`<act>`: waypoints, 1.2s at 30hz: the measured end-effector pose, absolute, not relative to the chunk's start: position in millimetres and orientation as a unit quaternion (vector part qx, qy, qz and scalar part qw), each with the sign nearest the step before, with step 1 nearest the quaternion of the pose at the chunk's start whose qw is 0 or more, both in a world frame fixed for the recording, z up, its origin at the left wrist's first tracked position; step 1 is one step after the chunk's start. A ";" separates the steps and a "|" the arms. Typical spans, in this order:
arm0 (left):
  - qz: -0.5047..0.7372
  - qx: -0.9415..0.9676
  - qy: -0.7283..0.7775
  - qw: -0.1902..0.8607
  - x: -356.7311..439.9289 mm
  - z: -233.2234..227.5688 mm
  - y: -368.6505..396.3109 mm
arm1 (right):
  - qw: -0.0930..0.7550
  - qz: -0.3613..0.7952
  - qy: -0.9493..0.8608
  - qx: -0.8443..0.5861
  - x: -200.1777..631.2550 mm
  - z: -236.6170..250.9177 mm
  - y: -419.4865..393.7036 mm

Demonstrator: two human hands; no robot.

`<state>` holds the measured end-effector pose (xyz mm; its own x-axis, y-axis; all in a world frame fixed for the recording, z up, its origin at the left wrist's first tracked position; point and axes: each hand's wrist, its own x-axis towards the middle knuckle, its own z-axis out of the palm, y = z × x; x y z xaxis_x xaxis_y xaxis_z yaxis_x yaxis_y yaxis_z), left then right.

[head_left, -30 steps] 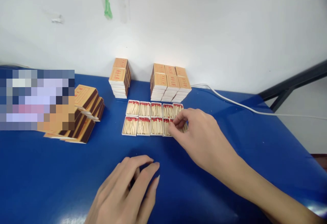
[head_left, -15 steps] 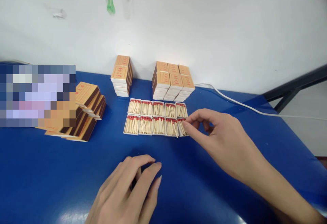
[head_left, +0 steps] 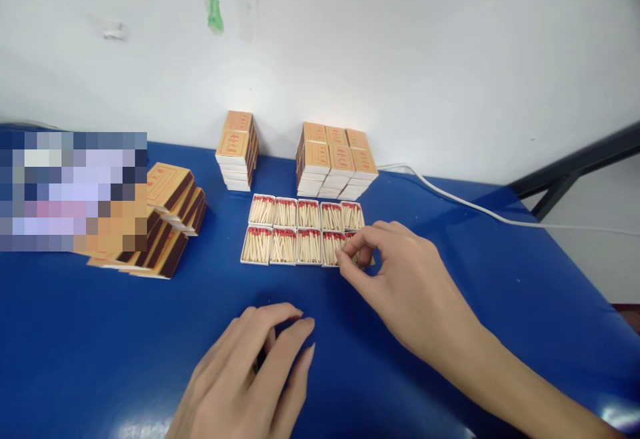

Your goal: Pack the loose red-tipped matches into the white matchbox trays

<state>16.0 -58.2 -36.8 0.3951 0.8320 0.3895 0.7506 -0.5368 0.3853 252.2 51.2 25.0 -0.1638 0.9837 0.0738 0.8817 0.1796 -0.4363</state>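
Observation:
Two rows of open white match trays (head_left: 285, 231), full of red-tipped matches, lie side by side on the blue table (head_left: 100, 339). My right hand (head_left: 400, 279) reaches over the right end of the front row. Its thumb and forefinger are pinched together at the matches of the front right tray, which the fingers mostly hide. My left hand (head_left: 250, 379) rests palm down on the table in front of the trays, fingers loosely curved, and holds nothing.
Two stacks of closed orange matchboxes (head_left: 237, 152) (head_left: 335, 162) stand behind the trays against the white wall. A leaning pile of orange-and-brown box sleeves (head_left: 173, 222) lies at the left. A white cable (head_left: 450, 199) runs along the back right. A dark metal bar (head_left: 575, 165) slants at the far right.
My right hand drew back to the right off the front right tray, showing a match lying askew there, then returned and pinched at that spot. My left hand stayed still.

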 end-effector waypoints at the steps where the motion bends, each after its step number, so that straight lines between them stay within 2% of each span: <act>1: 0.273 0.832 0.477 0.073 15.8 -36.7 -58.4 | 0.174 0.143 -0.747 -0.625 251.1 24.2 51.7; 10: 0.273 0.831 0.482 0.061 16.3 -40.8 -61.5 | 0.230 0.118 -0.732 -0.630 260.3 20.7 54.6; 24: 0.267 0.832 0.482 0.063 16.0 -40.6 -61.2 | 0.228 0.138 -0.767 -0.584 264.3 20.1 53.0; 36: 0.274 0.827 0.485 0.073 17.7 -38.3 -60.0 | 0.229 0.152 -0.751 -0.601 264.5 17.0 53.7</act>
